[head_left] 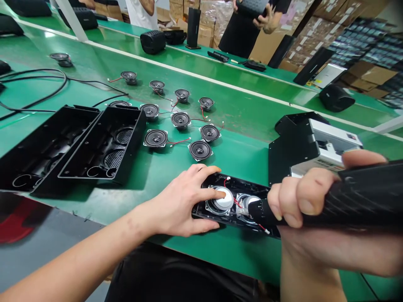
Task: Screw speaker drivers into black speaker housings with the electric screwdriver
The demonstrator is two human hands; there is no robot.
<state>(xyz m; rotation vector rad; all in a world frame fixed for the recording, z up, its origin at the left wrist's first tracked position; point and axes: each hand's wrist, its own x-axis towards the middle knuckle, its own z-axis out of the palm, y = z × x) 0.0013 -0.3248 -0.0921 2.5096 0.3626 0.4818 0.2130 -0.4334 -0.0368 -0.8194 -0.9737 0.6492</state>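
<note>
My left hand [185,197] grips the left end of a black speaker housing [247,183] lying on the green table. Its thumb is along the near edge, and one finger presses on the round silver magnet of a speaker driver [224,202] set in the housing. A second speaker driver [248,202] sits beside it, with red wires and small white connectors around both. My right hand [302,205] is wrapped round a black electric screwdriver [371,195], held nearly level. Its nose points at the second driver; the tip's exact contact is hard to make out.
Several loose speaker drivers [181,120] lie face up beyond the housing. Two open black cabinets [130,153] stand left, near a black cable [34,77]. A white and black machine [327,144] stands right. Across the bench, a person's hands [266,21] hold a dark speaker.
</note>
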